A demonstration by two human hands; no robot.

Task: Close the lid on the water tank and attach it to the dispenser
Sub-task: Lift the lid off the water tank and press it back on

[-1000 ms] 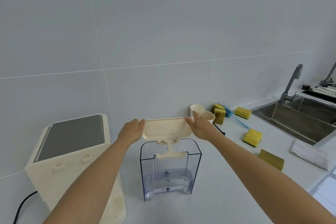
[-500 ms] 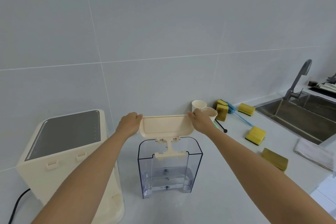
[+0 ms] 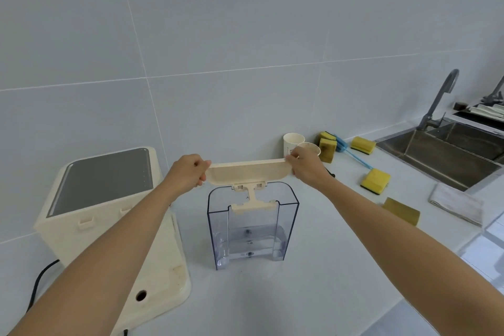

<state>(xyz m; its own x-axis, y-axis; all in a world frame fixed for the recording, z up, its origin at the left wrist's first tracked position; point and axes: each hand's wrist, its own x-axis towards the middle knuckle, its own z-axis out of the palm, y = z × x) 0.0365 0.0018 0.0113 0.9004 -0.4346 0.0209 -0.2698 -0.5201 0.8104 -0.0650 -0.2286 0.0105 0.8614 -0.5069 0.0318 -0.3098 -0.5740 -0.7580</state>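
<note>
Both hands pinch the cream lid (image 3: pixel 246 172) by its short ends: my left hand (image 3: pixel 188 172) grips the left end, my right hand (image 3: pixel 305 169) the right. It stands raised on its hinge above the open, clear water tank (image 3: pixel 252 226), which sits on the desk (image 3: pixel 313 294) just right of the dispenser (image 3: pixel 109 213). I judge the closing step is in hand; next I must swing the lid down flat onto the rim, then carry the tank over to the dispenser.
</note>
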